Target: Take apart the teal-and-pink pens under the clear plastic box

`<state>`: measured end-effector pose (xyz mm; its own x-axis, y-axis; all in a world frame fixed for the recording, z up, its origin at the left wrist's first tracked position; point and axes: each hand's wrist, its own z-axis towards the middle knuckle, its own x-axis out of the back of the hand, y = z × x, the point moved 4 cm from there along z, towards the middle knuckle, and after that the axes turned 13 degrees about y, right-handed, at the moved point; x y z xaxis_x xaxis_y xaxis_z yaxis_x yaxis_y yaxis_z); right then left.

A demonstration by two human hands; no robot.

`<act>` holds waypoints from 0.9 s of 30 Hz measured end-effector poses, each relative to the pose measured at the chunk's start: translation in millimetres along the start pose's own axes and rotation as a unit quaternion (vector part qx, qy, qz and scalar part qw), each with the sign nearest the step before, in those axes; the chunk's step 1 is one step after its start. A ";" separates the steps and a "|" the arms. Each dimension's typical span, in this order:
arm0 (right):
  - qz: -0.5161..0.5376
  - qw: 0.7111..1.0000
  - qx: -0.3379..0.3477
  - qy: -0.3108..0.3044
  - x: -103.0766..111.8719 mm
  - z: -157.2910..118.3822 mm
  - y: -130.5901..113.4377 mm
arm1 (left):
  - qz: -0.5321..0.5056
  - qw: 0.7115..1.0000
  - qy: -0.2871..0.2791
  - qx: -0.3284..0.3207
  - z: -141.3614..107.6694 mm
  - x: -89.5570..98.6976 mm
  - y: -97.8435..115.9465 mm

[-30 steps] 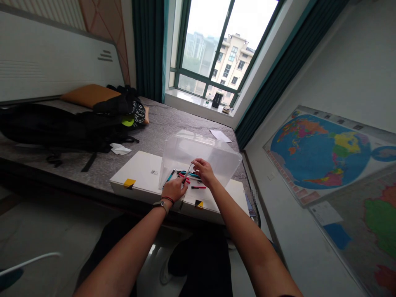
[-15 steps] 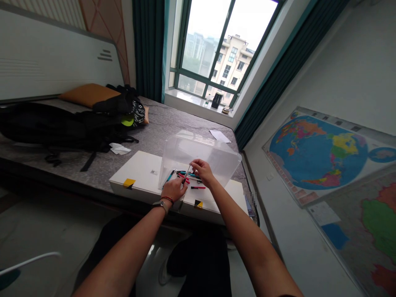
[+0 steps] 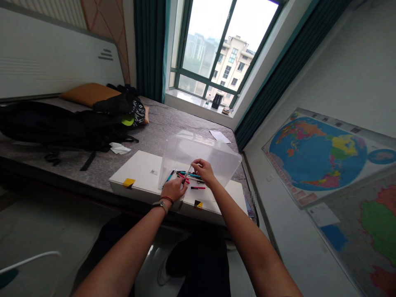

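Observation:
My left hand (image 3: 174,189) is closed on the lower part of a slim pen (image 3: 186,175), over the front of a clear plastic box (image 3: 201,152). The fingers of my right hand (image 3: 202,170) pinch something thin at the pen's upper end. Several blue, red and black pens lie around and behind my hands, partly hidden by them. A blue pen (image 3: 170,176) rests to the left, and a red and black pen (image 3: 198,188) lies between my forearms. The clear box stands on two white boxes (image 3: 139,165).
The white boxes sit along the front edge of a grey mattress (image 3: 161,117). A black bag (image 3: 62,123) and an orange cushion (image 3: 89,95) lie at the left. White tissue (image 3: 120,148) is behind the left box, and paper (image 3: 220,136) lies near the far right corner.
My right hand has shifted very slightly to the right at the pen's upper end. My left hand stays in place.

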<state>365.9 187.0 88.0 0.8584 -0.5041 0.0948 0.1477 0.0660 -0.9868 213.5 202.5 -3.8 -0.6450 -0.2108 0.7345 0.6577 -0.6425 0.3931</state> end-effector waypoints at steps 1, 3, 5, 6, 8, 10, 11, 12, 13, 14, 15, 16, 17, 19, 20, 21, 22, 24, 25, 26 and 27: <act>-0.001 1.000 0.001 0.000 0.1 0.0 0.3 | 0.000 1.000 0.002 -0.002 0.1 0.1 0.1; -0.004 1.000 0.004 -0.003 0.3 0.0 1.9 | 0.000 1.000 0.004 -0.004 0.3 0.0 0.2; -0.008 1.000 0.005 -0.003 0.2 -0.2 4.9 | 0.000 1.000 0.004 -0.002 0.5 -0.4 0.0; -0.012 1.000 0.005 -0.002 0.0 -0.6 6.7 | -0.001 1.000 0.003 -0.001 0.6 -0.6 0.0; -0.020 1.000 0.007 0.002 -0.6 -2.0 10.3 | -0.003 1.000 0.002 0.001 0.8 -0.5 0.0; -0.027 1.000 0.012 0.003 -1.5 -4.1 13.0 | -0.005 1.000 0.002 0.001 0.9 0.0 0.2; -0.029 0.999 0.014 0.003 -1.6 -5.1 13.9 | -0.005 1.000 0.003 0.001 0.9 0.3 0.3; -0.030 0.999 0.015 0.001 -1.1 -5.8 14.8 | -0.005 1.000 0.004 0.000 0.9 0.6 0.4; -0.030 0.999 0.012 -0.001 0.1 -6.2 15.6 | -0.004 1.000 0.005 -0.002 0.8 0.8 0.5; -0.032 0.999 0.008 -0.003 2.4 -6.3 16.6 | -0.004 1.000 0.006 -0.004 0.8 0.9 0.5; -0.038 0.999 0.002 -0.002 5.8 -6.0 17.9 | -0.004 1.000 0.006 -0.005 0.7 0.8 0.5; -0.053 0.999 -0.004 0.001 10.4 -5.6 19.4 | -0.004 1.000 0.006 -0.006 0.7 0.6 0.4; -0.082 0.997 -0.006 0.003 15.7 -5.4 21.2 | -0.003 1.000 0.005 -0.007 0.7 0.4 0.4; -0.187 0.982 0.008 -0.005 26.7 -6.4 24.9 | 0.000 1.000 0.003 -0.008 0.7 0.0 0.2; -0.254 0.966 0.028 -0.023 31.2 -8.1 26.8 | 0.002 1.000 0.002 -0.009 0.7 0.0 0.3; -0.320 0.945 0.055 -0.044 34.8 -10.7 28.9 | 0.003 1.000 0.001 -0.010 0.8 0.0 0.4; -0.374 0.921 0.083 -0.066 37.5 -13.9 31.2 | 0.004 1.000 0.000 -0.012 0.7 0.1 0.5; -0.443 0.883 0.124 -0.097 41.6 -20.9 37.3 | 0.005 1.000 -0.001 -0.013 0.5 0.2 0.7; -0.460 0.872 0.133 -0.104 43.1 -23.9 41.0 | 0.005 1.000 -0.002 -0.012 0.4 0.0 0.6; -0.471 0.865 0.136 -0.107 44.2 -26.2 45.2 | 0.005 1.000 -0.003 -0.011 0.1 -0.4 0.4; -0.478 0.861 0.134 -0.106 44.9 -27.9 49.5 | 0.005 1.000 -0.003 -0.010 -0.1 -0.9 0.2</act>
<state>398.0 143.5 39.8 0.3477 -0.2709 0.8976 0.9209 -0.0811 -0.3812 214.1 202.4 -4.4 -0.6361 -0.2125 0.7418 0.6559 -0.6552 0.3747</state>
